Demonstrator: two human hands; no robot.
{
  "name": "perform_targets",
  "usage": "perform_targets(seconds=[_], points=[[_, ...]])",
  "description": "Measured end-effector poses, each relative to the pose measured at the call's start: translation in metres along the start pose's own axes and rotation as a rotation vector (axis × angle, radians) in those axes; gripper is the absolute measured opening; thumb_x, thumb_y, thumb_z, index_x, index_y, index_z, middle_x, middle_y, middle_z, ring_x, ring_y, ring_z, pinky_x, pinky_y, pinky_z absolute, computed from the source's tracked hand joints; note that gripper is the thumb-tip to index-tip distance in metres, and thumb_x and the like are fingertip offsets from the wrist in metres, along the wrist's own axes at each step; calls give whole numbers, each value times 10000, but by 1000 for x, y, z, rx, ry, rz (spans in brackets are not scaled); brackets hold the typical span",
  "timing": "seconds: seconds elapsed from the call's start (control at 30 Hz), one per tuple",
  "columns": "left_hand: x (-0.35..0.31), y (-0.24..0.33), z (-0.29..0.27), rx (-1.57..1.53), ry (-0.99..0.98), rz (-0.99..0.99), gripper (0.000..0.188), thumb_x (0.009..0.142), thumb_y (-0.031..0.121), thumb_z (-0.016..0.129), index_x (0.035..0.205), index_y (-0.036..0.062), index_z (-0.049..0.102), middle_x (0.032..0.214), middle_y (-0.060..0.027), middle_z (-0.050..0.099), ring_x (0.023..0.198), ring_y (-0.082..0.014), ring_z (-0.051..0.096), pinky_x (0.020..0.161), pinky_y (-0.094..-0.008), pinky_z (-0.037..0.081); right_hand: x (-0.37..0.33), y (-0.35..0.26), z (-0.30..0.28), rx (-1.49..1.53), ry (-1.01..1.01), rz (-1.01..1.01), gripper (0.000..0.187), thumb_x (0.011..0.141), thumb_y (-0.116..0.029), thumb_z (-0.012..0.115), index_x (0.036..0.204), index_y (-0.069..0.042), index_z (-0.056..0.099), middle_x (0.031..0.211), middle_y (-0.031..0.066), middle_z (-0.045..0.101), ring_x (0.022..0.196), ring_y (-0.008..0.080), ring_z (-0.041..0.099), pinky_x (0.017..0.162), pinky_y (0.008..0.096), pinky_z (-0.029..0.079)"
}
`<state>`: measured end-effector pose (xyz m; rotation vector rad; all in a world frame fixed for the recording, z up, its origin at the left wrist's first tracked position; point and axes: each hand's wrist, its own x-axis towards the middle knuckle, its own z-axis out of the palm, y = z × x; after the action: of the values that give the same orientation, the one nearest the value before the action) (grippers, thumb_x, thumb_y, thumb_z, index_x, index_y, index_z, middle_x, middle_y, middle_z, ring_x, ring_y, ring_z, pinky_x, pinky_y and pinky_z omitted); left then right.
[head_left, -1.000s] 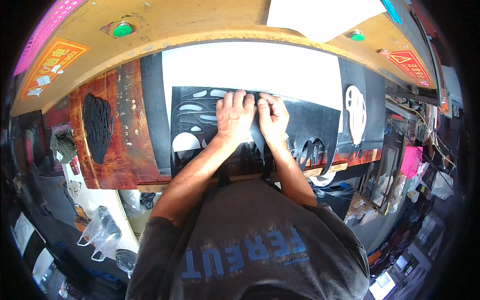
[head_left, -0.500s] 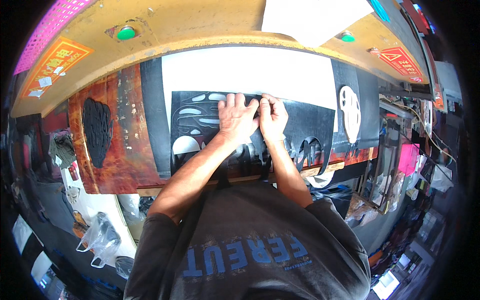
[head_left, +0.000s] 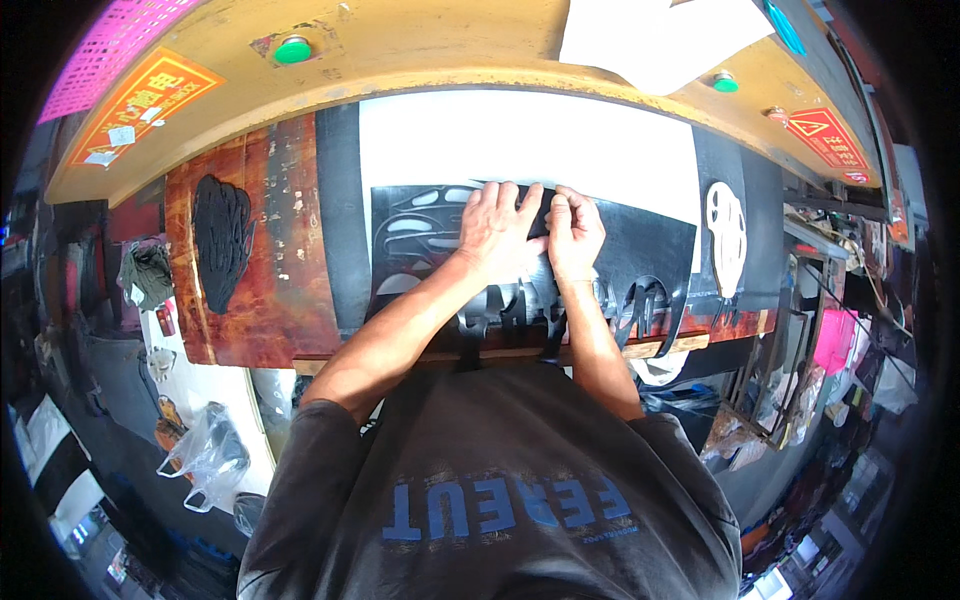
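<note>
A black sheet (head_left: 650, 240) with shoe-upper-like cut-outs lies over a white sheet (head_left: 530, 130) on the work table. My left hand (head_left: 492, 228) lies on the black sheet with its fingers stretched and a little apart, pressing near the far edge. Just to the right, my right hand (head_left: 574, 238) is closed, its thumb and fingers pinching black material at that edge. Strips of the sheet hang towards me between my forearms. What lies under my palms is hidden.
A bundle of black cut pieces (head_left: 222, 245) lies on the reddish-brown board at left. A white, shoe-shaped template (head_left: 726, 238) with holes is at right. Across the far side runs a yellow machine beam (head_left: 450, 50) with green buttons (head_left: 292, 50). A plastic bag (head_left: 208, 450) sits lower left.
The whole view has shifted, so the table appears farther right. My two hands stay together at the sheet's far edge, and more dark material shows between them.
</note>
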<state>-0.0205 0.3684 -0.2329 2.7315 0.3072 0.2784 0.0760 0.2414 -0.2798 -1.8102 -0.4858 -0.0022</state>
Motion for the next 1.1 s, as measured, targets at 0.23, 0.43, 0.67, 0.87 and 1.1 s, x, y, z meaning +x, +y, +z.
perform_targets(seconds=[0.23, 0.43, 0.67, 0.87, 1.1], points=[[12, 13, -25, 71, -292, -61, 506, 916, 310, 720, 1300, -17, 673, 1159, -207, 690, 1058, -330, 703, 912, -469, 573, 1, 1, 0, -70, 0, -87, 132, 1035, -80, 707, 1124, 0, 763, 948, 38, 695, 698, 73, 638, 640, 247, 539], [-7, -27, -44, -38, 17, -173, 221, 992, 183, 707, 1090, -15, 722, 1046, -203, 717, 884, -372, 756, 818, -468, 630, 2, -2, 0, -71, 22, -173, 131, 1022, -94, 735, 1112, -7, 774, 897, 55, 686, 689, 101, 656, 634, 268, 543], [-89, -187, -192, -758, 647, -992, 351, 1096, 355, 614, 1041, 52, 783, 820, -53, 755, 767, -167, 741, 573, -330, 539, 2, -11, 3, -61, 41, -148, 126, 1008, -95, 744, 1097, -17, 787, 889, 77, 704, 707, 131, 666, 670, 287, 552], [-198, -274, -192, -705, 643, -1035, 337, 1113, 383, 619, 980, 96, 734, 742, 24, 654, 551, -79, 550, 454, -264, 408, 1, -6, 6, -88, 37, -146, 129, 999, -103, 737, 1093, -34, 792, 933, 95, 731, 835, 185, 704, 789, 308, 572], [-141, -165, -207, -1212, 666, -663, 289, 1090, 314, 684, 1117, 32, 740, 864, -36, 741, 630, -103, 654, 546, -267, 562, 9, -37, 3, -146, -143, 47, 230, 956, -158, 779, 1161, -54, 786, 1024, 112, 760, 877, 240, 754, 813, 356, 605]])
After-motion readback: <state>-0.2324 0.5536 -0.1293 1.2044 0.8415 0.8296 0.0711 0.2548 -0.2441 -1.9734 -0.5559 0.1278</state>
